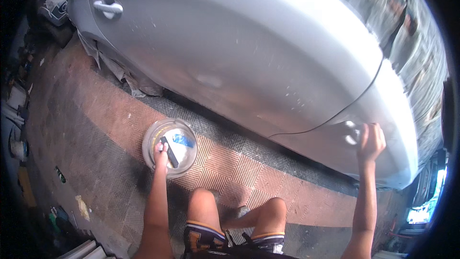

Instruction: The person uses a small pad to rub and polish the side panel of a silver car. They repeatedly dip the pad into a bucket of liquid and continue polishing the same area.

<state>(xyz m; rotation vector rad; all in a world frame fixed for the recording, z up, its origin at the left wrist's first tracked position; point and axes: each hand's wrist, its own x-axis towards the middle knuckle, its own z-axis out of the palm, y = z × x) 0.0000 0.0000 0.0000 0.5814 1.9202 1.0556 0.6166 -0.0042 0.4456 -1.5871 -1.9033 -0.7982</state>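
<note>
1. Far left, a door handle (108, 8) sits bare on the silver car (206, 24); the sheeting (125, 79) hanging below suggests some covering-up is done.
2. On the patterned floor, the left hand (160, 157) grasps a dark block (170, 152) at the mouth of a round bucket (193, 157), near a blue piece (183, 139) within; whether the block is dipped, I cannot tell.
3. Across the middle, pale splashes mark the dull doors: wet work seems begun, but how much remains is unclear.
4. Right, the right hand (372, 141) curls beside the second door handle (353, 133); contact or hold cannot be told. Rubbing here is probably unfinished.
</note>
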